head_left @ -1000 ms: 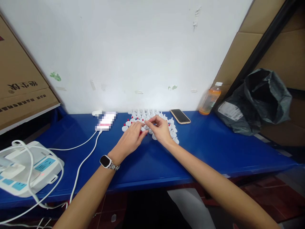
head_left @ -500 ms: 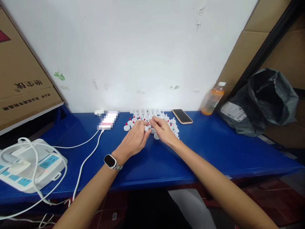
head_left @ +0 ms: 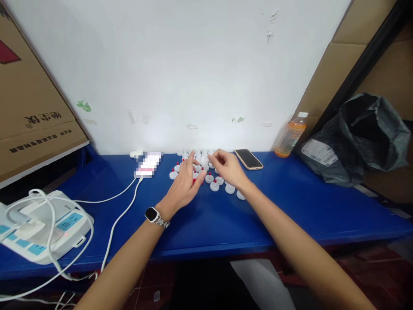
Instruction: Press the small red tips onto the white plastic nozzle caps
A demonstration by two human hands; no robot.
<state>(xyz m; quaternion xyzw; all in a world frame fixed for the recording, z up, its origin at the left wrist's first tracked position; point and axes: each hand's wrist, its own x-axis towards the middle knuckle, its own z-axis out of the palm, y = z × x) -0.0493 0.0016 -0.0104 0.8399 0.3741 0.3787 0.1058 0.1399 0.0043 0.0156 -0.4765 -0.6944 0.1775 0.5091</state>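
Several small white caps with red tips (head_left: pixel 214 185) stand in rows on the blue table (head_left: pixel 290 202) near the white wall. My left hand (head_left: pixel 185 185), a watch on its wrist, rests over the left part of the rows with its fingers stretched toward the back caps. My right hand (head_left: pixel 228 168) hovers over the right part of the rows, fingers curled and pinching at a cap near the back. Whether a cap sits between those fingertips cannot be told. The hands hide some of the caps.
A phone (head_left: pixel 248 159) lies right of the caps, an orange drink bottle (head_left: pixel 290 135) beyond it. A black plastic bag (head_left: pixel 358 140) sits far right. A charging device (head_left: pixel 148 164) with white cables lies to the left, a white power strip (head_left: pixel 41 226) at the near left. Cardboard boxes (head_left: pixel 29 112) flank both sides.
Both hands moved back toward the wall and a little apart. Several caps near the front edge of the rows are uncovered now.
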